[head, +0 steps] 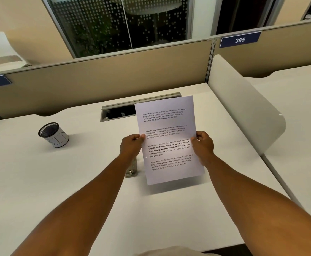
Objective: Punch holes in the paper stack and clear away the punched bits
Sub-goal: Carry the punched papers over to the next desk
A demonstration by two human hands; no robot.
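Note:
A white paper stack (167,124) with printed paragraphs is held up above the white desk (58,182), tilted toward me. My left hand (130,145) pinches its left edge and my right hand (203,145) pinches its right edge. One small punched hole (146,157) shows near the left margin, low down. A grey hole punch (131,169) lies on the desk under my left wrist, mostly hidden by the arm and the paper.
A black mesh cup wrapped in white paper lettered "BIN" (54,134) stands at the desk's left. A cable slot (119,111) opens at the back. Beige partitions (95,78) close the rear, and a white side panel (243,104) bounds the right.

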